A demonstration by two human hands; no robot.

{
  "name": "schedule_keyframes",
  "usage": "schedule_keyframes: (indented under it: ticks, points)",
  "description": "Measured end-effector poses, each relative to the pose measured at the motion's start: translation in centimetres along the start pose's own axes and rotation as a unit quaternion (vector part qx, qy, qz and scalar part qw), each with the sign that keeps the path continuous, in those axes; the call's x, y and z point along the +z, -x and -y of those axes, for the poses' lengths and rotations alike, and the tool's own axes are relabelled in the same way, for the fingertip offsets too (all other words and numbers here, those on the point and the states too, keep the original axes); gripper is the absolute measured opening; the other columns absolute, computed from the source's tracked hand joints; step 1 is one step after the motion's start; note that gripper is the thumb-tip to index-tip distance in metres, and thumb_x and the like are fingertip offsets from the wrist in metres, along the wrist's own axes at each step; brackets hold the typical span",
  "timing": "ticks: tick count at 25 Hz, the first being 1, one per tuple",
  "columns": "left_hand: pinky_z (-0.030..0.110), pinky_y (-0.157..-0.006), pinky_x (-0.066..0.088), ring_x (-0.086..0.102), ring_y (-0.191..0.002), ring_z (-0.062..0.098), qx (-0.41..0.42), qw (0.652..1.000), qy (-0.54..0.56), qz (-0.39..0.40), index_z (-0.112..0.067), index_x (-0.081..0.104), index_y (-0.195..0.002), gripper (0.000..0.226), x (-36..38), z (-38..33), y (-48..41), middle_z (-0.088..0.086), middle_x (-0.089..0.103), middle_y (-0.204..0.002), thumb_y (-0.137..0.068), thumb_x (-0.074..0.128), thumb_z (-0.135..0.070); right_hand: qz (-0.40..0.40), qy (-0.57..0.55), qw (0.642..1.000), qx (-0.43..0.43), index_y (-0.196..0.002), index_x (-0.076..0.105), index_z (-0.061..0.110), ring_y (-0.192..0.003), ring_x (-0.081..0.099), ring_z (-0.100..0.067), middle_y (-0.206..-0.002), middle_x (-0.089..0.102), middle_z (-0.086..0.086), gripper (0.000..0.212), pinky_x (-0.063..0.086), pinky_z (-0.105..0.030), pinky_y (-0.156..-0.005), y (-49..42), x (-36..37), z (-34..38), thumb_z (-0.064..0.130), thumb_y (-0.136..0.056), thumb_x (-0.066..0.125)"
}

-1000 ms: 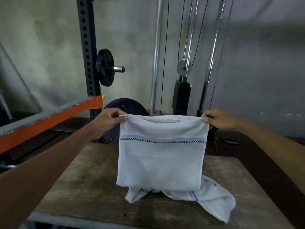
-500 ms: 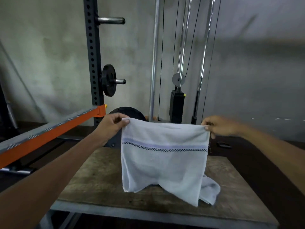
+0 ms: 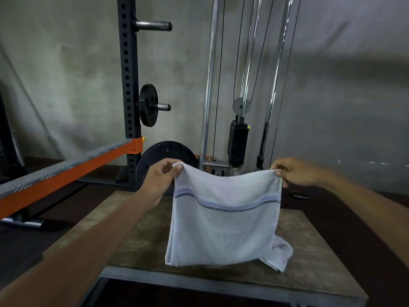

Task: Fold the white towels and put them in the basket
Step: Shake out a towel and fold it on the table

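A white towel [image 3: 223, 229] with a blue and black checked stripe hangs doubled over above the wooden table [image 3: 309, 258]. My left hand [image 3: 160, 179] pinches its top left corner and my right hand [image 3: 294, 171] pinches its top right corner. The top edge sags a little between them. The towel's lower edge rests on the table, and more white cloth [image 3: 282, 253] bunches behind its lower right corner. No basket is in view.
A black and orange rack [image 3: 129, 89] with weight plates [image 3: 148, 105] stands at the back left. A cable machine [image 3: 238, 138] with poles rises behind the table. A small dark object [image 3: 299, 195] lies on the floor at the right.
The towel has come lower and its bottom now rests on the table near the front edge. The bunched cloth behind it is mostly hidden. The top edge has gone slack.
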State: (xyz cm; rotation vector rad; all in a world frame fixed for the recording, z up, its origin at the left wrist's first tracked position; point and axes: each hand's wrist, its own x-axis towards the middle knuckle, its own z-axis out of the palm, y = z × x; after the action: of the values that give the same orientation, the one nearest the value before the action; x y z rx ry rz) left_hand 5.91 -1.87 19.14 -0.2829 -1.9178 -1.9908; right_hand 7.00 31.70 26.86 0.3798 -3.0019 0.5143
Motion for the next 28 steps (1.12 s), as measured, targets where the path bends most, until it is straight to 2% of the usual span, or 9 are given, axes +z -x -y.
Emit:
schedule_keyframes:
  ticks: [4,9,11,13,15,16,18,25,28]
  points:
    - [0.019,-0.049,0.050,0.060,-0.072,0.019,-0.057,0.991,0.119,-0.038,-0.007,0.066,-0.093,0.007,-0.6,0.1,0.1,0.010,0.065,-0.086,-0.086,0.063,-0.006,0.002,0.001,1.000,0.004,-0.084,0.057,0.024,-0.065,0.059,-0.014,-0.064,0.064,-0.002,0.023,0.044,-0.032,-0.070,-0.1,0.5,-0.4,0.011,-0.098,0.045]
    - [0.028,-0.076,0.058,0.064,-0.078,0.020,-0.071,0.977,0.185,-0.081,-0.005,0.067,-0.087,0.011,-0.6,-0.7,-0.3,0.010,0.066,-0.085,-0.080,0.066,0.003,0.008,0.016,1.000,0.002,-0.083,0.056,0.026,-0.064,0.060,-0.014,-0.062,0.064,0.001,0.023,0.045,-0.034,-0.071,0.0,0.6,-0.3,0.012,-0.098,0.045]
    - [0.025,-0.078,0.056,0.063,-0.077,0.016,-0.047,0.990,0.118,-0.058,-0.009,0.068,-0.088,0.013,-1.1,-1.0,-0.4,0.007,0.067,-0.082,-0.079,0.069,0.001,0.009,0.020,1.000,0.002,-0.082,0.056,0.026,-0.063,0.060,-0.013,-0.062,0.064,0.000,0.024,0.046,-0.034,-0.073,0.2,0.3,-0.2,0.012,-0.098,0.045]
    - [0.015,-0.071,0.052,0.062,-0.073,0.005,0.037,0.993,-0.105,0.024,-0.018,0.069,-0.093,0.020,-2.4,-1.3,-0.7,0.000,0.066,-0.079,-0.078,0.073,-0.005,0.011,0.029,1.000,0.007,-0.084,0.056,0.025,-0.064,0.059,-0.013,-0.063,0.064,0.000,0.023,0.046,-0.034,-0.073,0.5,-0.2,-0.2,0.011,-0.098,0.045]
    - [0.013,-0.072,0.050,0.063,-0.074,0.002,0.111,0.936,-0.309,0.130,-0.025,0.071,-0.092,0.020,-3.6,-1.9,-1.0,-0.007,0.068,-0.080,-0.077,0.077,-0.014,0.006,0.024,1.000,0.010,-0.086,0.057,0.022,-0.065,0.059,-0.014,-0.065,0.064,-0.003,0.021,0.045,-0.033,-0.073,1.0,-0.7,-0.2,0.010,-0.098,0.044]
    - [0.016,-0.074,0.051,0.064,-0.077,0.004,0.129,0.911,-0.355,0.166,-0.027,0.072,-0.087,0.016,-3.9,-2.3,-0.9,-0.009,0.069,-0.080,-0.076,0.078,-0.016,0.002,0.018,1.000,0.011,-0.087,0.057,0.021,-0.066,0.059,-0.015,-0.068,0.064,-0.005,0.020,0.045,-0.034,-0.074,1.2,-0.9,-0.3,0.010,-0.098,0.045]
    - [0.017,-0.073,0.052,0.065,-0.078,0.004,0.137,0.895,-0.376,0.198,-0.026,0.072,-0.079,0.012,-3.9,-2.8,-0.3,-0.013,0.070,-0.081,-0.076,0.078,-0.017,-0.003,0.010,1.000,0.014,-0.089,0.059,0.019,-0.067,0.059,-0.016,-0.071,0.065,-0.009,0.019,0.045,-0.035,-0.076,1.7,-1.4,-0.4,0.011,-0.098,0.045]
    - [0.013,-0.062,0.050,0.067,-0.073,0.000,0.030,0.939,-0.279,0.201,-0.003,0.067,-0.087,0.011,-3.0,-2.8,1.1,-0.003,0.072,-0.085,-0.083,0.071,-0.012,0.008,0.055,0.998,0.017,-0.093,0.059,0.019,-0.067,0.058,-0.012,-0.065,0.063,-0.001,0.017,0.039,-0.026,-0.066,2.6,-1.8,-0.4,0.012,-0.099,0.044]
    - [0.022,-0.068,0.054,0.067,-0.073,0.008,0.047,0.939,-0.286,0.186,-0.005,0.067,-0.088,0.011,-3.2,-2.9,0.9,0.002,0.071,-0.082,-0.081,0.073,-0.012,0.003,0.048,0.999,0.014,-0.091,0.059,0.022,-0.068,0.060,-0.014,-0.064,0.064,-0.001,0.018,0.042,-0.030,-0.071,2.6,-2.1,-0.7,0.014,-0.098,0.045]
